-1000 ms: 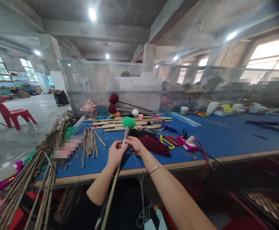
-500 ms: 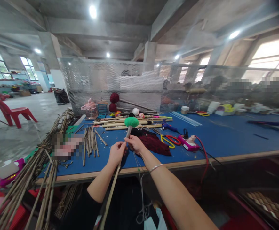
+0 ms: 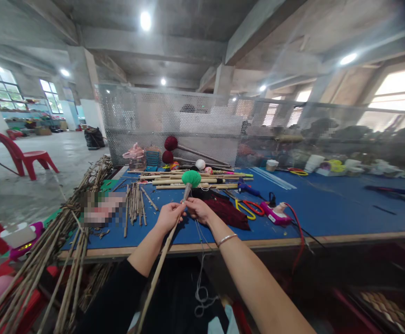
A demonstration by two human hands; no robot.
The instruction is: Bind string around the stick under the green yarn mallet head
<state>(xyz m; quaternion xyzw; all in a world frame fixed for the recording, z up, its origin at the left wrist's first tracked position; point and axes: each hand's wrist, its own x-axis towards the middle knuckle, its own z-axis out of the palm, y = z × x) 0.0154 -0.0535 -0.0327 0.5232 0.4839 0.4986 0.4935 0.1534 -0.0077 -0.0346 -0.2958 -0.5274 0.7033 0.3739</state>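
Blue tabletop (image 3: 331, 208); both hands (image 3: 169, 217) curled nearly closed; pinching stick (image 3: 160, 262) below its green ball (image 3: 191, 178)

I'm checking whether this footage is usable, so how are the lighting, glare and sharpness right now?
Head view: the ceiling lights glare and the right-hand window is washed out; head view: lower right, below the table, is dim and blurred; head view: the green ball shows clear colour, soft texture.

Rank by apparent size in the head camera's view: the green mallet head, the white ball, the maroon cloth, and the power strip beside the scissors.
1. Maroon cloth
2. Magenta power strip
3. Green mallet head
4. White ball, farther off, so its real size is unsure
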